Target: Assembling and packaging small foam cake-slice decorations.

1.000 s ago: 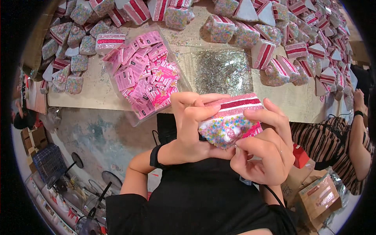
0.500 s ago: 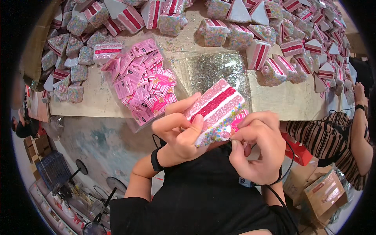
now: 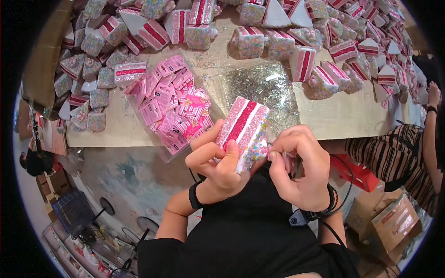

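My left hand (image 3: 217,162) grips a decorative cake slice (image 3: 242,121), its thumb on the layered side and its fingers behind. The slice has pink glittery layers, a dark pink middle band, white stripes and a sprinkle-covered outer edge. My right hand (image 3: 301,169) is closed in a pinch against the sprinkled edge, near the slice's lower right. Whatever lies between its thumb and forefinger is too small and covered to make out. Beyond my left hand, a clear plastic bag (image 3: 209,92) of pink printed cards (image 3: 167,104) lies at the table's near edge.
Cake slices (image 3: 343,51) are heaped along the right and back of the table (image 3: 333,118), with another heap (image 3: 90,69) at left. A clear packet of silvery shreds (image 3: 266,83) lies ahead. At right are another person's arm (image 3: 431,134), a red crate (image 3: 359,173) and cardboard boxes (image 3: 387,222).
The cake slice has tilted more upright and shifted slightly left in my left hand. A pink card seen by my right fingers is now mostly hidden. My right hand keeps pinching at the sprinkled edge.
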Tool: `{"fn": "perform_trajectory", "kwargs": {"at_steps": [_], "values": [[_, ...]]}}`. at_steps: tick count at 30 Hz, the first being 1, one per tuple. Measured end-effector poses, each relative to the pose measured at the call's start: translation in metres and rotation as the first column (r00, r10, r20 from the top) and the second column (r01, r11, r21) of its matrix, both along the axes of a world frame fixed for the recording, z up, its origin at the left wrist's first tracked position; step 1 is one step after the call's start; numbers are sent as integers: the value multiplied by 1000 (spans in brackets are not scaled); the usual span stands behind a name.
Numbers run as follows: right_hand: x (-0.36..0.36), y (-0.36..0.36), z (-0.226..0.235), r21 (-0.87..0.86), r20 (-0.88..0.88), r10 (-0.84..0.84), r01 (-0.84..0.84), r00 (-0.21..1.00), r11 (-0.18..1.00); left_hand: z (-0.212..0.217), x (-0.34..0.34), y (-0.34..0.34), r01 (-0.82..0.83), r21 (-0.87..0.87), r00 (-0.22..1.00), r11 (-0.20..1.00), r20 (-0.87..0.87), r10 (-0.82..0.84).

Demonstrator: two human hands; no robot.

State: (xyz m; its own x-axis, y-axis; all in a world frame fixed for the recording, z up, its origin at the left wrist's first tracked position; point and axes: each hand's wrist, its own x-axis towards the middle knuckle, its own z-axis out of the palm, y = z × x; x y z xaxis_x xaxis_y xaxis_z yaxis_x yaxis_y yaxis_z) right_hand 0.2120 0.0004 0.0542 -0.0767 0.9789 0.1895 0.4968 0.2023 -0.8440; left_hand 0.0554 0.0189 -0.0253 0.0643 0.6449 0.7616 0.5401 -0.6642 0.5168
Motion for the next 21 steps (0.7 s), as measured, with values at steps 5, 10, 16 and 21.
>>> {"fn": "perform_trajectory", "kwargs": {"at_steps": [5, 10, 16, 21], "values": [[-4, -3, -17, 163, 105, -14, -3, 994, 987, 3, 0, -4, 8, -147, 999, 989, -40, -14], [3, -5, -28, 286, 175, 13, -63, 984, 956, 6, 1, -8, 178, -407, 984, 896, 88, -155], [9, -10, -28, 397, 253, 12, -115, 967, 911, 9, 3, -6, 239, -417, 971, 877, 126, -204], [4, -15, -36, 407, 190, -51, -31, 981, 913, 10, 5, -4, 235, -405, 972, 884, 105, -210]]}}
